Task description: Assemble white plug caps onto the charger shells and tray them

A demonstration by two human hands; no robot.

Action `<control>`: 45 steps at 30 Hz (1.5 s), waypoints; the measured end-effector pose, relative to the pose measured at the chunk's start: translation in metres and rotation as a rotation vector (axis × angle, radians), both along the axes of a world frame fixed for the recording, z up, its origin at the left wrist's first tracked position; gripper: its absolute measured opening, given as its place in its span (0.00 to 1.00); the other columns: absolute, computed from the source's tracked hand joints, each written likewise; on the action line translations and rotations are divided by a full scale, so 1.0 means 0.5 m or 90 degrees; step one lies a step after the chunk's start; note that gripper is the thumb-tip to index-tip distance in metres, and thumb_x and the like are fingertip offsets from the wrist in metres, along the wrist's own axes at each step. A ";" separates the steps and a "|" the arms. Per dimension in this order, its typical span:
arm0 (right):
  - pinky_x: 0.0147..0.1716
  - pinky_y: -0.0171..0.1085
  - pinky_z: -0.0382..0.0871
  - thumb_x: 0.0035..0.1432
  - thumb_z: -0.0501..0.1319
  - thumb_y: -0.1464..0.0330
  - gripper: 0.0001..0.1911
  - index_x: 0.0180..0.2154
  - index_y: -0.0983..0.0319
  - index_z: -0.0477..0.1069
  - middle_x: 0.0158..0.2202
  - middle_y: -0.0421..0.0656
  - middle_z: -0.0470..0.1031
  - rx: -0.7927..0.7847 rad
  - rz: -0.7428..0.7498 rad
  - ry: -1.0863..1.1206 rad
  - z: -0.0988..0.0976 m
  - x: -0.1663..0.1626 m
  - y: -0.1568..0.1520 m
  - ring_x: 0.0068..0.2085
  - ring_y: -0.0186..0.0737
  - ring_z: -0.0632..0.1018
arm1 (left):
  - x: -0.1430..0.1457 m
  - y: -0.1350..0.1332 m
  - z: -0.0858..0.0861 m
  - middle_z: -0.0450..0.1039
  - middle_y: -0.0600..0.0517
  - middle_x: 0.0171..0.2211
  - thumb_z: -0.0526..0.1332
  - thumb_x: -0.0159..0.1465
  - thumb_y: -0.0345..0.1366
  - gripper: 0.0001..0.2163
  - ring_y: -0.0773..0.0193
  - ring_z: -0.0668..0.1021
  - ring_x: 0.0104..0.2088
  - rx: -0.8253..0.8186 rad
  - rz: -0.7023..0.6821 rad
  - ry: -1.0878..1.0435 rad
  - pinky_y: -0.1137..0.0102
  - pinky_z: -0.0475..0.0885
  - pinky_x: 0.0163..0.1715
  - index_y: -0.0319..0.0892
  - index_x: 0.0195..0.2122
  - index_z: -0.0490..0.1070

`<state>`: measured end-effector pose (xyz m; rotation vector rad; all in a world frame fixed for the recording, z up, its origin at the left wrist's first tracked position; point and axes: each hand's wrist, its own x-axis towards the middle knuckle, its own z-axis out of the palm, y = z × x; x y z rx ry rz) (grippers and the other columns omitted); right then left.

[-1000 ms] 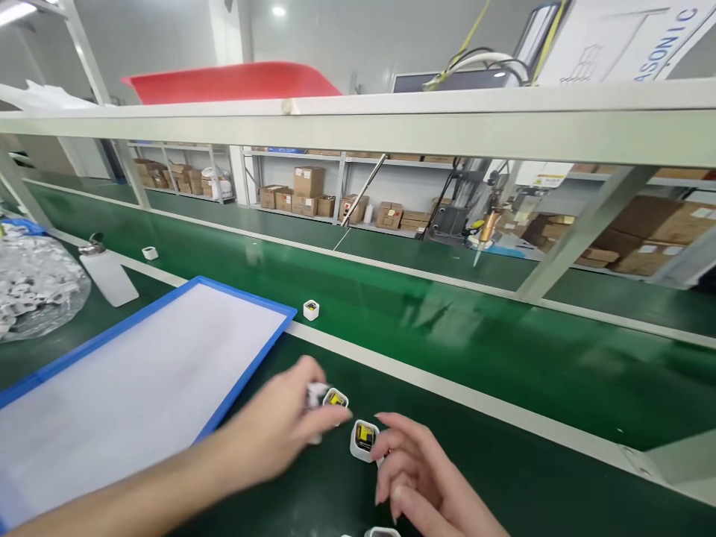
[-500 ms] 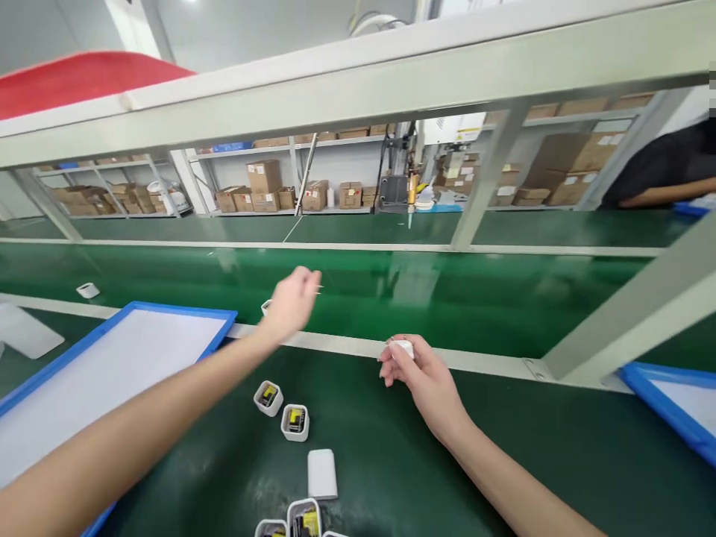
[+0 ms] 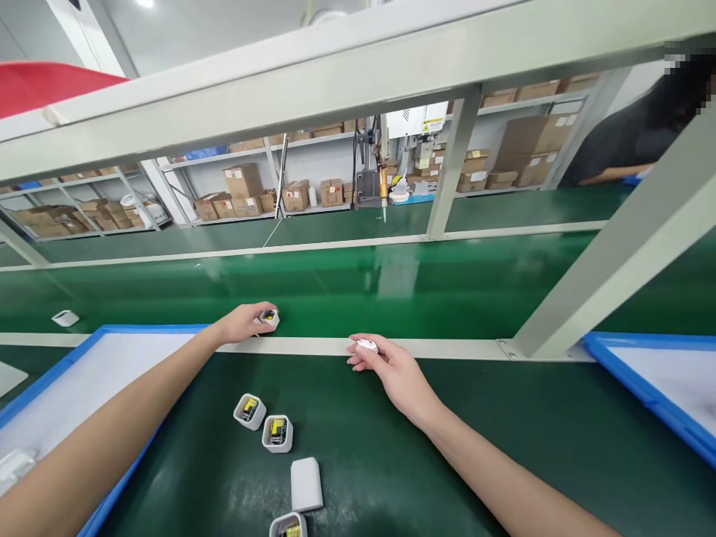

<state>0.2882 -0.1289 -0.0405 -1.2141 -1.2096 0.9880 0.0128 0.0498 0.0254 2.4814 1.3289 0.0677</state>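
Note:
At the near edge of the green belt, my left hand (image 3: 246, 322) has its fingers around a small white open-topped housing (image 3: 270, 321) with yellow and black electronic parts inside. My right hand (image 3: 391, 365), above the pale rail, pinches a small white plastic piece (image 3: 368, 345); its details are too small to make out. Below, two more white housings, one on the left (image 3: 249, 412) and one beside it (image 3: 277, 433), stand open with yellow-topped parts in them. A closed white block (image 3: 306, 483) lies nearer to me, touching or close to another filled housing (image 3: 289, 526).
A blue-rimmed tray (image 3: 151, 329) lies under my left forearm, and another blue-rimmed tray (image 3: 626, 380) is at right. A white housing (image 3: 66, 318) sits far left on the belt (image 3: 313, 287). A slanted frame post (image 3: 604, 246) rises at right. Behind it, a person's dark sleeve (image 3: 620, 149) shows.
My left hand has come down and left, and its fingers are now on the belt-side housing. My right hand still holds the white piece. The whole view has shifted.

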 end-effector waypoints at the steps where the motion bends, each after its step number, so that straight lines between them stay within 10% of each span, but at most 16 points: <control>1: 0.47 0.48 0.75 0.63 0.62 0.50 0.24 0.49 0.61 0.77 0.44 0.48 0.78 0.002 -0.012 -0.014 0.002 0.002 -0.001 0.42 0.48 0.80 | 0.020 -0.007 0.002 0.79 0.50 0.38 0.59 0.60 0.49 0.24 0.55 0.80 0.40 0.005 -0.017 0.010 0.70 0.71 0.39 0.44 0.54 0.73; 7: 0.49 0.44 0.69 0.60 0.64 0.48 0.22 0.46 0.56 0.81 0.43 0.45 0.69 0.041 -0.106 -0.122 0.005 0.002 -0.013 0.46 0.47 0.73 | 0.146 -0.150 0.015 0.79 0.40 0.40 0.61 0.58 0.50 0.19 0.43 0.80 0.42 0.045 -0.077 0.040 0.62 0.71 0.36 0.42 0.43 0.75; 13: 0.42 0.42 0.68 0.64 0.62 0.49 0.20 0.42 0.58 0.79 0.35 0.43 0.72 0.041 -0.093 -0.129 0.014 -0.008 -0.031 0.37 0.44 0.72 | 0.171 -0.254 0.045 0.78 0.48 0.25 0.60 0.57 0.62 0.25 0.54 0.80 0.26 -0.132 -0.122 0.033 0.69 0.66 0.23 0.42 0.36 0.76; 19: 0.38 0.42 0.72 0.62 0.64 0.48 0.22 0.43 0.60 0.74 0.34 0.44 0.76 0.043 -0.053 -0.051 0.016 -0.020 -0.026 0.33 0.43 0.76 | 0.129 -0.229 0.050 0.74 0.60 0.23 0.67 0.56 0.48 0.38 0.64 0.76 0.20 -0.359 -0.222 -0.131 0.74 0.64 0.18 0.54 0.68 0.59; 24: 0.44 0.43 0.72 0.59 0.67 0.49 0.20 0.39 0.58 0.70 0.41 0.45 0.76 0.083 -0.095 -0.034 0.009 -0.012 -0.028 0.42 0.46 0.77 | 0.147 -0.216 0.016 0.70 0.61 0.20 0.69 0.56 0.48 0.32 0.64 0.76 0.21 -0.291 -0.244 -0.184 0.74 0.65 0.23 0.51 0.62 0.68; 29: 0.39 0.39 0.66 0.53 0.73 0.55 0.15 0.34 0.58 0.76 0.35 0.41 0.71 0.104 -0.067 -0.102 0.012 -0.007 -0.042 0.37 0.41 0.71 | 0.158 -0.225 -0.007 0.76 0.54 0.26 0.61 0.64 0.45 0.12 0.62 0.78 0.27 -0.163 -0.233 -0.133 0.72 0.63 0.27 0.43 0.35 0.79; 35: 0.32 0.36 0.60 0.56 0.72 0.57 0.13 0.32 0.60 0.75 0.27 0.38 0.68 0.051 -0.014 -0.101 0.013 0.001 -0.039 0.30 0.37 0.67 | 0.168 -0.224 -0.025 0.79 0.50 0.42 0.70 0.54 0.49 0.32 0.57 0.79 0.35 -0.129 -0.208 -0.155 0.71 0.64 0.29 0.47 0.60 0.69; 45: 0.28 0.34 0.58 0.61 0.68 0.52 0.19 0.34 0.60 0.69 0.24 0.35 0.63 0.055 -0.099 0.013 -0.010 0.024 -0.017 0.26 0.34 0.64 | 0.210 -0.201 -0.024 0.75 0.56 0.24 0.59 0.63 0.36 0.09 0.62 0.79 0.23 -0.240 -0.191 -0.175 0.72 0.68 0.24 0.45 0.45 0.69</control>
